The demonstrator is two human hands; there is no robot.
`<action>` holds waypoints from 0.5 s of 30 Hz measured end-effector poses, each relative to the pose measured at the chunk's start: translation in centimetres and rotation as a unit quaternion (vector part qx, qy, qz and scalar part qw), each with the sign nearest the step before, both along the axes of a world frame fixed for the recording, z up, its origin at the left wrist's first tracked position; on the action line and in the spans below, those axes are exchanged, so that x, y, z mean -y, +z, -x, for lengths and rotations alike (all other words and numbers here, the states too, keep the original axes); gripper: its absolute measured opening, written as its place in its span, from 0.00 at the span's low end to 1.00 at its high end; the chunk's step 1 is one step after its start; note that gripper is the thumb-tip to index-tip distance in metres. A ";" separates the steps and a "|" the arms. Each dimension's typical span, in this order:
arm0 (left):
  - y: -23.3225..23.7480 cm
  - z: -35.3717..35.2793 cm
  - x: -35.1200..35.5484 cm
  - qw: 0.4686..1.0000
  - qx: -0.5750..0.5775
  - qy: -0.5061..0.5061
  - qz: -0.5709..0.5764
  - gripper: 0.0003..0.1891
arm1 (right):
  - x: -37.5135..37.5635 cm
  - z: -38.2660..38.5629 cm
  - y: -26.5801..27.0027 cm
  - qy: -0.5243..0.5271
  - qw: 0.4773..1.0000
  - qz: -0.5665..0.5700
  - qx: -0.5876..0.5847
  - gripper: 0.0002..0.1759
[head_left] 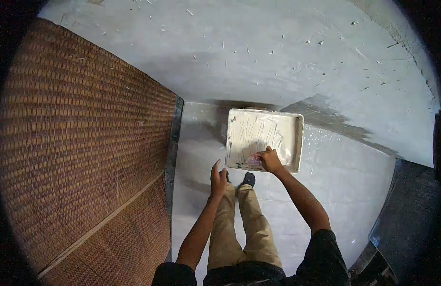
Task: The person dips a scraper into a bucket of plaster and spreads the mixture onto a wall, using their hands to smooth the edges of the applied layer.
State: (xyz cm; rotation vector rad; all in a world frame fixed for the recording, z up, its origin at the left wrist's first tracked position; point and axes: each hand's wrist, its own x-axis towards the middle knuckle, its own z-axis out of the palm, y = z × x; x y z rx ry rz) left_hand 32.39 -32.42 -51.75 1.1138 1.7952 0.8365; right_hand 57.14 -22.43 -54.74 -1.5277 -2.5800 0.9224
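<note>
A rectangular tray [300, 138] holds a cream-coloured, thick paste with ridged streaks across it. Over the tray's near edge, my right hand [269, 159] is closed on a pinkish, partly hidden tool [253, 160] that touches the paste. My left hand [218, 179] is just outside the tray's near left corner, fingers apart, holding nothing.
A woven brown panel [87, 138] stands along the left side. Beyond the tray rises a pale grey wall [258, 52] with small specks and marks. My dark shoe [249, 179] is just below the tray on the light floor [335, 190]. A dark panel [411, 205] is at the right.
</note>
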 end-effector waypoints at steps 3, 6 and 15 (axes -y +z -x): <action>0.3 0.3 0.7 1.000 -0.002 -0.007 0.004 0.24 | -0.6 -0.7 -0.1 0.014 1.000 -0.013 -0.002 0.15; 0.3 0.5 1.3 1.000 -0.008 -0.011 0.005 0.24 | -1.2 -1.0 -0.4 0.018 1.000 -0.002 0.007 0.15; 0.4 1.3 2.1 1.000 -0.023 -0.013 -0.004 0.24 | -2.8 -2.5 -1.6 -0.003 0.999 0.042 0.009 0.14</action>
